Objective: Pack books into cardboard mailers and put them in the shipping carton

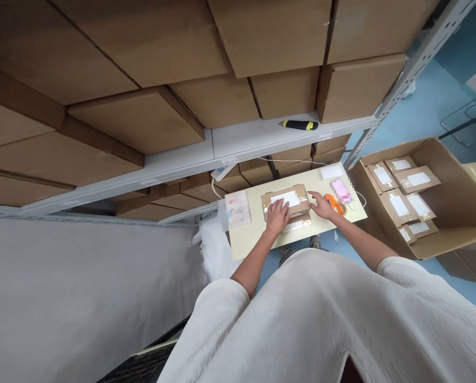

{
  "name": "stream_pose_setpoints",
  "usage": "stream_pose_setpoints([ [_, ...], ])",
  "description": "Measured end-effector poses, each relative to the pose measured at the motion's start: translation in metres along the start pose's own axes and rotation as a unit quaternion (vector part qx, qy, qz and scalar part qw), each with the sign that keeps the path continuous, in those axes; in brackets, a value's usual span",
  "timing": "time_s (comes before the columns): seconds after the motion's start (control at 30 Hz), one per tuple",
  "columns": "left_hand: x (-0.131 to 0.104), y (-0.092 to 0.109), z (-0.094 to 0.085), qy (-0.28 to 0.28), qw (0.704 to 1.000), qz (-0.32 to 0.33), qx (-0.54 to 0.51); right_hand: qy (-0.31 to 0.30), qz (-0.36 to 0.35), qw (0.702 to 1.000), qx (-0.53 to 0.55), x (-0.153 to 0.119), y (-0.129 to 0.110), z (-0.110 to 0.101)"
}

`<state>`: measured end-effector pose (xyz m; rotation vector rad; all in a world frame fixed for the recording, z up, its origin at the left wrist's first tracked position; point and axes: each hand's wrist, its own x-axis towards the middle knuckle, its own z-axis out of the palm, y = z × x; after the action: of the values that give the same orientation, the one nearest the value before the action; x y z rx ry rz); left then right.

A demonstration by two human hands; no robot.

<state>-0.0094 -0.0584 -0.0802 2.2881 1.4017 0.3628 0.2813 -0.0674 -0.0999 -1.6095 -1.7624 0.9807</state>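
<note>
A small brown cardboard box (300, 192) with a white label and clear tape lies on the pale yellow table (244, 242). Flat on the label rests my left hand (278, 217), its fingers spread. My right hand (321, 207) is at the box's right side with thumb and fingers apart; whether the fingertips touch the cardboard I cannot tell. Another taped, labelled box (297, 224) shows along the near side, partly covered by the first one. Just right of my right hand sits an orange tape dispenser (334, 204).
White labels (332, 171) and a blurred pink item (342, 190) lie at the table's right; a printed sheet (238, 208) is at its left. A utility knife (300, 125) rests on the shelf (241, 139) of boxes. A large carton (461, 234) holds several labelled boxes.
</note>
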Motion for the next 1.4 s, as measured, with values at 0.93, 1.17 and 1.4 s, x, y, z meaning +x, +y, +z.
stream_pose_setpoints([
  [0.93, 0.006, -0.004, -0.008, -0.034, 0.998, -0.032, 0.033, -0.018, 0.274, 0.927, -0.257, -0.06, 0.032, -0.056],
  [1.17, 0.007, 0.003, -0.011, -0.009, 0.998, -0.054, 0.004, 0.014, 0.13, 0.991, 0.006, 0.0, -0.015, -0.104],
  [1.4, 0.0, 0.001, -0.022, 0.009, 0.998, -0.052, -0.035, -0.099, 0.042, 0.983, 0.15, 0.074, -0.086, -0.071],
])
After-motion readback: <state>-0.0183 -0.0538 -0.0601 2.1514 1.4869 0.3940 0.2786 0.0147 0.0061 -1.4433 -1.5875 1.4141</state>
